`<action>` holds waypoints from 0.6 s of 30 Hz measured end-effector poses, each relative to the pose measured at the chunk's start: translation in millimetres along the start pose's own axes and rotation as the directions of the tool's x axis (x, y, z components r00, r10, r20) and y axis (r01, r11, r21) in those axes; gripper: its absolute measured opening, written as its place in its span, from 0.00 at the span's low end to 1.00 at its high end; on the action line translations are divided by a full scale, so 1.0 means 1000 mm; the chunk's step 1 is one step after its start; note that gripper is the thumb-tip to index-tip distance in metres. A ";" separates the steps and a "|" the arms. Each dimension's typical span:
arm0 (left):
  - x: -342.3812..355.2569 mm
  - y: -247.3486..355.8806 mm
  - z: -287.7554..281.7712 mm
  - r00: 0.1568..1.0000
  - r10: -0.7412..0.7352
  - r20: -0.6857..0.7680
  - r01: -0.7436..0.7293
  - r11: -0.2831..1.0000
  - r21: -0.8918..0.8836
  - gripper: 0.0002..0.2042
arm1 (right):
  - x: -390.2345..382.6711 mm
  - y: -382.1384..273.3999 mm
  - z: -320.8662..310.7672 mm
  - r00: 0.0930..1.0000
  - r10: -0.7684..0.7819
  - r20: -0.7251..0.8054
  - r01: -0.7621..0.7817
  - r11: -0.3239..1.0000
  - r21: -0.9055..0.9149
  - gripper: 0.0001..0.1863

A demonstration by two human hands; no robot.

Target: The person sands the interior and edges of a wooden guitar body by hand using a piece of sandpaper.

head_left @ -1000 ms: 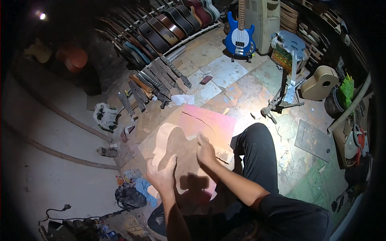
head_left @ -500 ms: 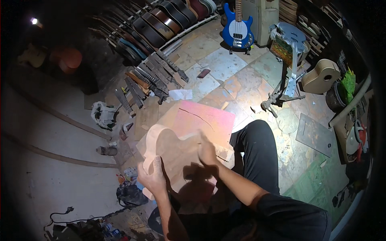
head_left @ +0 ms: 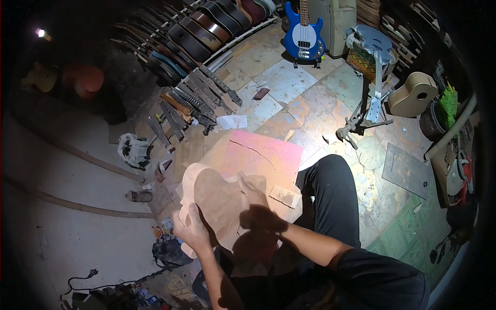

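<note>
A bare, pale wooden guitar body (head_left: 214, 199) is tilted over my lap, its rounded edge facing left. My left hand (head_left: 192, 227) grips that edge, thumb on the face and fingers round the side. Across the face lies my right hand (head_left: 252, 195), its fingers stretched out and pointing up and left. Whether something thin sits under the right palm is hidden. A dark shadow covers my right wrist and the lower part of the body. Beyond the wood is a pink board (head_left: 268, 155) on the floor.
Worn rasps and files (head_left: 194, 101) lie at the far left. Past them, several guitars (head_left: 199, 33) stand in a rack. A blue bass (head_left: 304, 39) is on a stand ahead. At the right are a metal stand (head_left: 356, 126), an acoustic guitar body (head_left: 413, 95) and a grey board (head_left: 405, 170).
My right hand has slid left across the face of the guitar body. The body has shifted slightly left and down with my left hand still gripping its edge.
</note>
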State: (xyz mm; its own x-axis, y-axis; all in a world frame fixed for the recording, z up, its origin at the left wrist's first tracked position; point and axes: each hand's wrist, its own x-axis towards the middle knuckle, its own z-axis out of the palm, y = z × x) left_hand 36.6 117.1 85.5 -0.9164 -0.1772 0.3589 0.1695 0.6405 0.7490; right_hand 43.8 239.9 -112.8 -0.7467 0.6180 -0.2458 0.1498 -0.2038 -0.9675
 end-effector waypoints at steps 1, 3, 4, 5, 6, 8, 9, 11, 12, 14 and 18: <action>0.001 -0.002 0.002 0.999 0.052 -0.007 -0.053 0.998 -0.016 0.15 | -0.001 0.005 -0.018 0.978 0.203 0.043 -0.207 0.972 0.110 0.30; 0.001 0.003 0.005 0.999 0.054 0.010 -0.054 0.999 -0.002 0.17 | 0.005 0.005 -0.029 0.989 0.144 -0.033 -0.137 0.978 0.157 0.29; 0.002 0.005 0.006 0.998 0.058 0.018 -0.058 0.998 0.002 0.19 | 0.009 0.001 -0.035 0.992 0.109 -0.070 -0.095 0.980 0.177 0.28; 0.005 0.006 0.006 0.997 0.075 0.006 -0.075 0.997 0.002 0.19 | 0.006 -0.003 -0.029 0.981 0.191 -0.019 -0.176 0.935 0.308 0.28; 0.006 0.003 0.004 0.997 0.082 -0.005 -0.082 0.997 0.013 0.19 | -0.002 -0.009 -0.028 0.987 0.158 0.040 -0.163 0.947 0.278 0.27; 0.003 -0.010 0.001 0.997 0.079 -0.004 -0.079 0.996 0.029 0.19 | -0.015 -0.013 -0.033 0.986 -0.020 0.164 0.009 0.998 0.068 0.28; 0.004 -0.011 -0.002 0.996 0.085 -0.005 -0.085 0.996 0.033 0.18 | -0.018 -0.014 -0.038 0.953 -0.157 0.259 0.186 0.978 -0.094 0.29; 0.003 -0.013 -0.001 0.996 0.094 -0.001 -0.094 0.995 0.035 0.18 | -0.017 -0.008 -0.038 0.939 -0.237 0.250 0.303 0.912 -0.277 0.31; 0.004 -0.007 0.009 0.993 0.114 0.010 -0.114 0.993 0.012 0.18 | -0.001 0.003 -0.036 0.970 -0.223 0.102 0.244 0.917 -0.315 0.31; 0.007 -0.004 0.014 0.993 0.120 0.020 -0.120 0.993 -0.009 0.18 | 0.006 0.003 -0.033 0.992 -0.117 0.039 0.123 0.948 -0.293 0.32; 0.009 -0.024 -0.010 0.997 0.073 -0.007 -0.073 0.997 0.030 0.18 | -0.025 -0.043 -0.028 0.914 0.135 0.383 -0.061 0.978 -0.199 0.31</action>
State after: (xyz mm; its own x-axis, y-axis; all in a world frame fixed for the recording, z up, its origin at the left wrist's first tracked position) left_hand 28.4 92.5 76.7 -0.8989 -0.1352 0.4167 0.2251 0.6735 0.7041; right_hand 74.2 253.7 -67.0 -0.9106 0.2460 -0.3322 0.3211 -0.0853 -0.9432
